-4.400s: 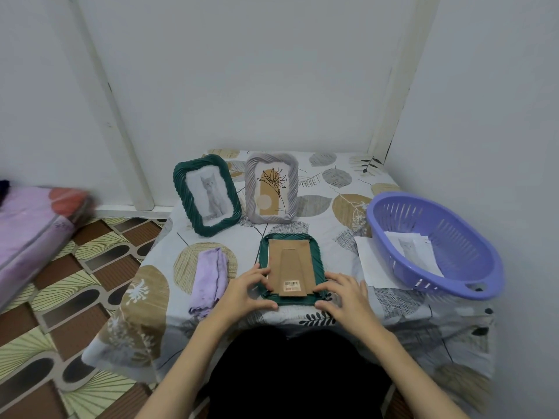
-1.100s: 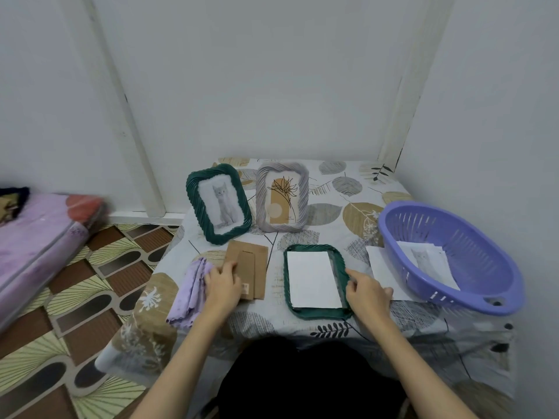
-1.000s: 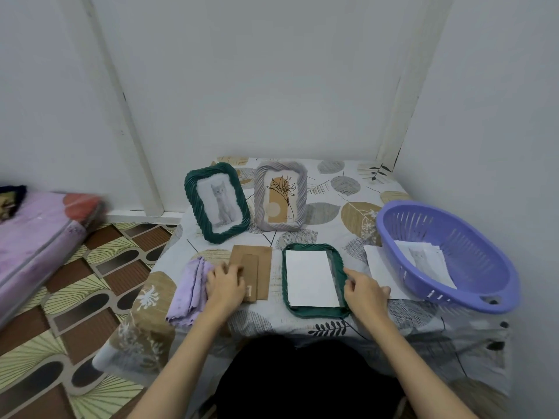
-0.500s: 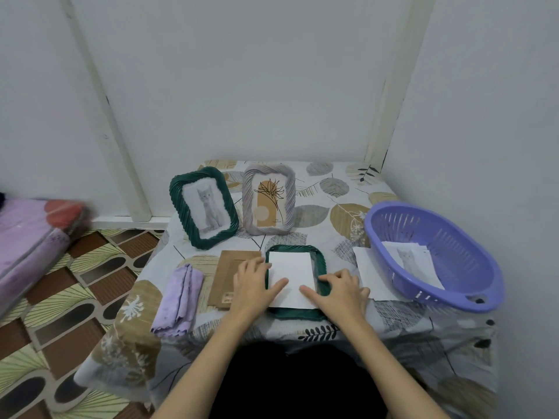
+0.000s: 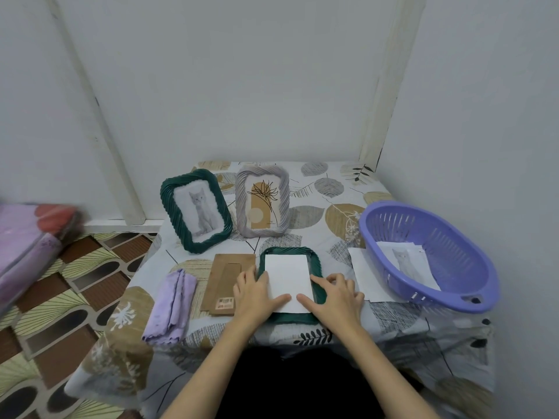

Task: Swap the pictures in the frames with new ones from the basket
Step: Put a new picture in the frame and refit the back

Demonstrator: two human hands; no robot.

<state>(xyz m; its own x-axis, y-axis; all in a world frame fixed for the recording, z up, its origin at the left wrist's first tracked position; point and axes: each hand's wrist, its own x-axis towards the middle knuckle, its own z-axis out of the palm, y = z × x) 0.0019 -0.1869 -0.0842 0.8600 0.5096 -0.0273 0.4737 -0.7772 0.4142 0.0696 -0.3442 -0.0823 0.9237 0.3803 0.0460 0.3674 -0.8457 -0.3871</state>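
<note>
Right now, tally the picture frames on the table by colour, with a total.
Green frames: 2, one standing, one lying face down
Grey frames: 1, standing
Total: 3

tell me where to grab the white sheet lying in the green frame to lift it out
Probably at its near edge, coming from the person's side. The white sheet lies flat inside the face-down green frame, whose raised rim hems in its far edge and sides. The near edge reaches the rim, and the left hand and right hand already have fingertips there. Slide a fingertip under a near corner, then pinch.
</note>
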